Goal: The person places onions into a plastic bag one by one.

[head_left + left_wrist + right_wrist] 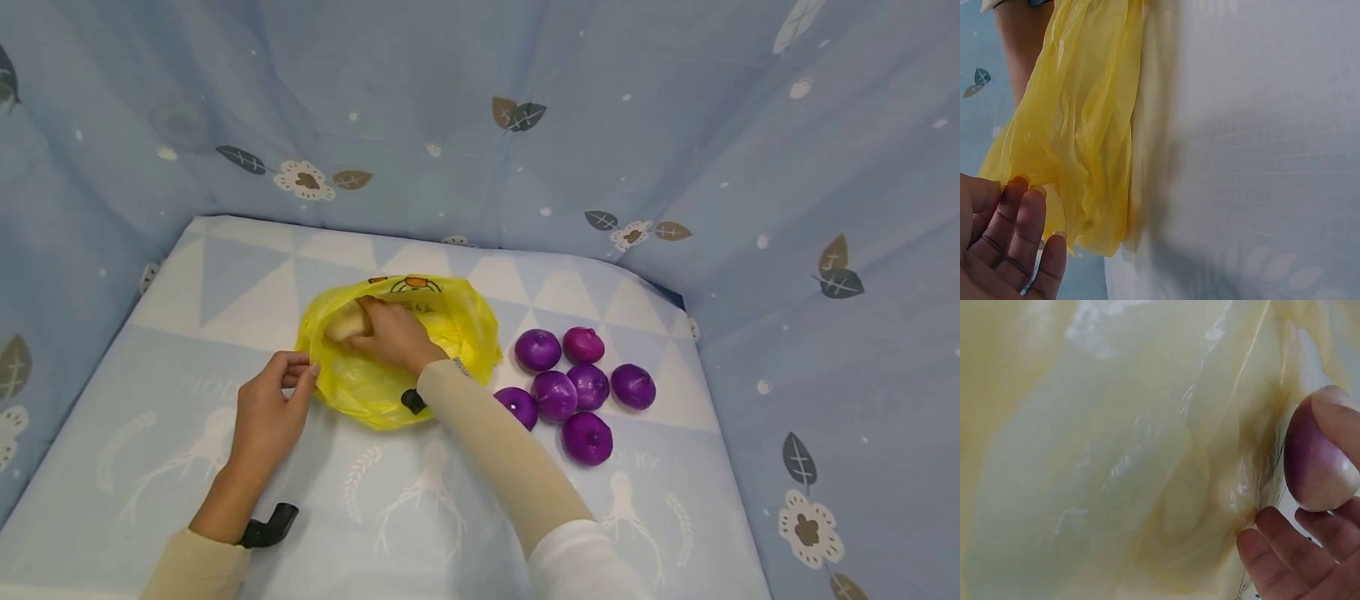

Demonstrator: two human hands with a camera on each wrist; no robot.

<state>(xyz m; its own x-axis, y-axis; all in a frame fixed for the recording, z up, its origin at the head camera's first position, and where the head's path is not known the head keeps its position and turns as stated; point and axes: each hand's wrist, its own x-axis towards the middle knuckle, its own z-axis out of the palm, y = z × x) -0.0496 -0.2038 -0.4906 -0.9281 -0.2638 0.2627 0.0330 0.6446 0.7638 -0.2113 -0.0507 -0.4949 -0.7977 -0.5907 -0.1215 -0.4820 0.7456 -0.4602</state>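
At the middle of the table (675,467), the yellow bag (476,321) gapes upward, and my right hand (397,333) is within its mouth, holding an onion (1313,465), purple shading to white. My thumb lies over it and fingertips bear on its underside, so that grip is closed just to the onion's width; two more fingers spread toward the film. On the left, my left hand (272,408) pinches the bag's rim between thumb and finger. To the right, seven purple onions (554,397) sit close together, one partly hidden by my right sleeve (495,450). With glossy skin and so few fingertips bearing on it, the held onion could slide out if my thumb shifts. The film looks thin and limp: should my pinch slip, the rim could fold in over my right wrist; should my spread fingers snag it, the bag could drag or tip. A careless sweep of my forearm might set that half-hidden onion rolling. What lies beneath my right hand, I cannot tell.
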